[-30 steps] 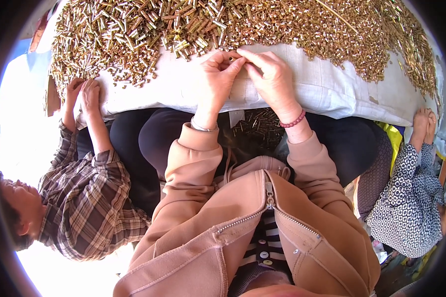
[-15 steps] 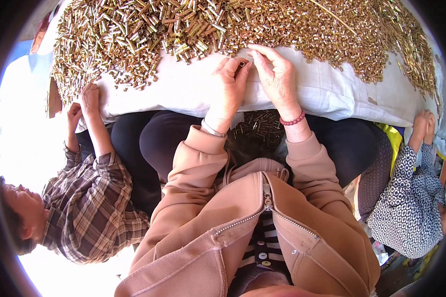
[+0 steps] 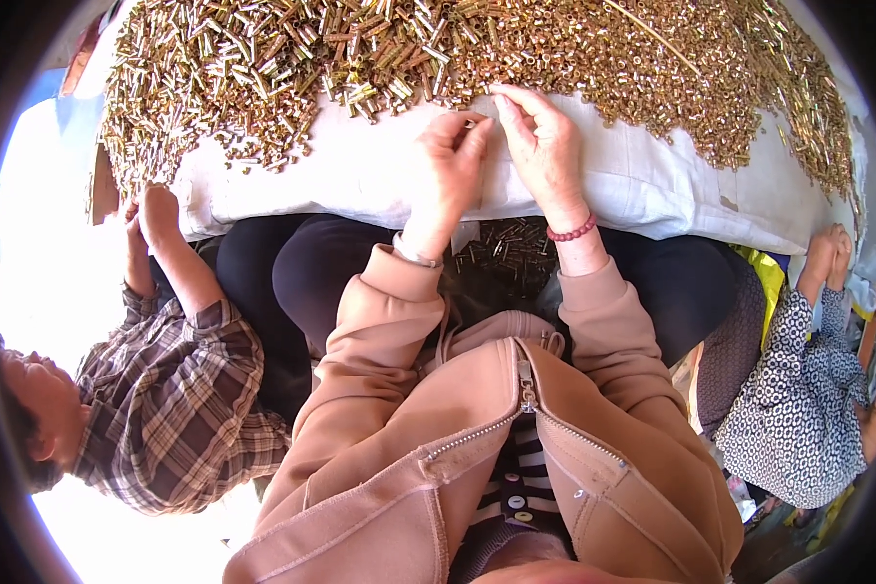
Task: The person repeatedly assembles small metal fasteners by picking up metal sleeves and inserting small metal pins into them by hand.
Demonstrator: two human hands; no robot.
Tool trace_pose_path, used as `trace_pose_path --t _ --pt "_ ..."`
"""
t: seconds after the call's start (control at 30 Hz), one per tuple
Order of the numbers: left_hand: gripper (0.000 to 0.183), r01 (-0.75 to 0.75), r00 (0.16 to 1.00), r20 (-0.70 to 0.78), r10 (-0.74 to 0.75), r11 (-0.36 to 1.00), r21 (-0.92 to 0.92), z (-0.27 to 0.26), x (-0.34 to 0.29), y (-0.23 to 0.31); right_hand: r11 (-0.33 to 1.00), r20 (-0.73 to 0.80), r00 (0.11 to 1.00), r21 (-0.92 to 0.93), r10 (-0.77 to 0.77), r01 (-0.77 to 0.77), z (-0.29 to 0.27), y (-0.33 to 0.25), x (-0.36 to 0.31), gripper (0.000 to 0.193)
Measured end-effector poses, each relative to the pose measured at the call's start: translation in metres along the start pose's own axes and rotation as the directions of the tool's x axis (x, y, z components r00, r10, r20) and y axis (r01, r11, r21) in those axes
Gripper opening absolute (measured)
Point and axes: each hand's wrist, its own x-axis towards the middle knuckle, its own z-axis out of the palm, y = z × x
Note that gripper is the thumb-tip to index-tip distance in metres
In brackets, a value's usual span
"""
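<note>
Hands meeting at the pile's near edge: left hand (image 3: 453,161) and right hand (image 3: 540,146), having crept forward, are jointly pinching what is probably one small brass piece (image 3: 470,123) above white cloth (image 3: 360,175); brass heap (image 3: 457,49) beyond.

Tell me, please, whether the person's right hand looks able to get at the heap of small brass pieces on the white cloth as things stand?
Probably yes: the right hand is already at the near edge of the brass heap, with nothing between them.
</note>
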Motion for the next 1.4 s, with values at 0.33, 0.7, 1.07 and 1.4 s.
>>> trace_pose_path --t 0.33,0.7,1.07,1.4 --pt "0.020 0.503 0.828 0.428 -0.362 0.145 -0.852 -0.037 0.010 -0.006 0.848 0.177 0.950 -0.431 -0.255 0.308 0.015 -0.002 0.008 0.022" --pt "0.013 0.504 0.805 0.573 -0.153 0.686 -0.524 -0.052 -0.001 0.010 0.824 0.230 0.949 -0.479 -0.215 0.302 0.015 0.009 0.009 0.023" --pt "0.016 0.169 0.972 -0.179 -0.153 0.983 0.078 -0.061 0.028 -0.028 0.791 0.252 0.917 -0.469 -0.308 0.394 0.018 0.002 0.006 0.016" --pt "0.014 0.162 0.954 -0.297 -0.037 0.898 0.408 -0.048 0.031 -0.033 0.810 0.218 0.950 -0.501 -0.224 0.305 0.008 0.003 0.007 0.011"
